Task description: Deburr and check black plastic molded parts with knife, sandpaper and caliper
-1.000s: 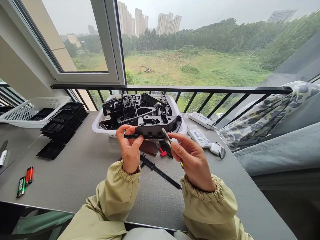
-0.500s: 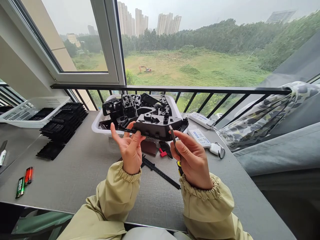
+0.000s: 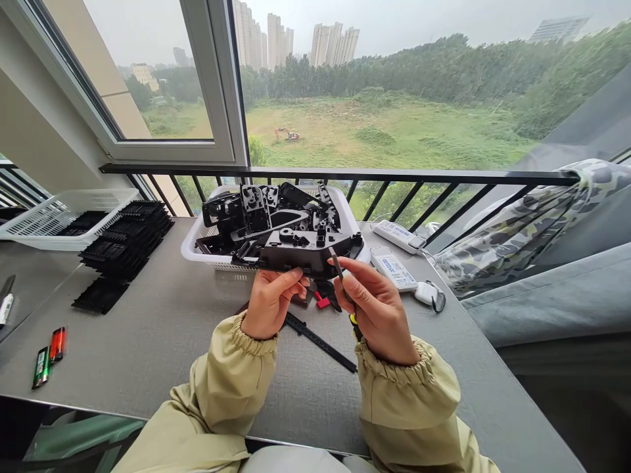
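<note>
A long black plastic part (image 3: 300, 251) is held up in front of a white basket (image 3: 190, 244) heaped with black plastic parts. My left hand (image 3: 276, 299) grips its lower edge, thumb on the near side and fingers curled underneath. My right hand (image 3: 377, 305) is closed around a thin metal blade tool (image 3: 340, 272) with a yellow and black handle. The blade's tip is at the right portion of the part's near side, and the right index fingertip is close to that edge.
Below the hands lies a black caliper (image 3: 320, 341). A red piece (image 3: 322, 300) is near the basket. Black trays (image 3: 125, 240) are stacked left, beside another white basket (image 3: 29, 223). Two lighters (image 3: 42, 366) lie front left; white boxes (image 3: 394, 268) and an earphone case (image 3: 428, 293) right.
My left hand's fingers, spread before, have closed in under the part and shifted right. The part has moved slightly left, and the blade has moved a little left with it.
</note>
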Demonstrator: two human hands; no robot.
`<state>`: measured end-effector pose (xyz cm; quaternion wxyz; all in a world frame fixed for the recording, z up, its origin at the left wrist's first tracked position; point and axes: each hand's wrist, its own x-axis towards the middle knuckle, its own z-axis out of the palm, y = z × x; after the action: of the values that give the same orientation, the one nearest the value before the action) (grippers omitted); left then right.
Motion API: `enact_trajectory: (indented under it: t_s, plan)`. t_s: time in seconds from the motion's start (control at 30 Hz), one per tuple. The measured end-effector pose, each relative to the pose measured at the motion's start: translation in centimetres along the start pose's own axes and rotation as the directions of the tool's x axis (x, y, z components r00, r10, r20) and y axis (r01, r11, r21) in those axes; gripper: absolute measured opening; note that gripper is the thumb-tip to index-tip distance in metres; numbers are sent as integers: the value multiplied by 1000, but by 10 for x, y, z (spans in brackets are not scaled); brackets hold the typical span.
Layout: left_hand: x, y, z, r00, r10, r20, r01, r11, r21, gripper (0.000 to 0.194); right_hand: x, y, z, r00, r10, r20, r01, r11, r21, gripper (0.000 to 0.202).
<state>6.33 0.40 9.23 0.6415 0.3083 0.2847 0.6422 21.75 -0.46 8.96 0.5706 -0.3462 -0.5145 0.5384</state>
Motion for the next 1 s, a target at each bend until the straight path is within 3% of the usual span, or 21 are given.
enact_trajectory:
  t_s: [0.17, 0.37, 0.5, 0.6, 0.83, 1.0]
  plan:
    - [-2, 2, 0, 997, 63, 38, -64, 997, 32, 7, 2, -4, -1, 998, 4, 60, 5, 989, -145, 39]
    - [-8, -7, -1, 972, 232, 48, -235, 968, 82, 10, -2, -13, -2, 993, -92, 71, 108, 954, -279, 35]
    - [-8, -13, -6, 942, 324, 93, -336, 924, 185, 15, -8, -17, -5, 976, -94, 195, 164, 911, -379, 25]
    - [-9, -13, -11, 929, 328, 170, -364, 894, 260, 18, -11, -17, -6, 961, -68, 270, 197, 851, -488, 24]
    - [-12, -15, -19, 898, 339, 280, -426, 829, 362, 23, -12, -13, -7, 964, -35, 262, 173, 835, -523, 29]
    - [-12, -18, -22, 906, 334, 259, -415, 818, 398, 23, -12, -15, -10, 962, -10, 273, 160, 831, -533, 30]
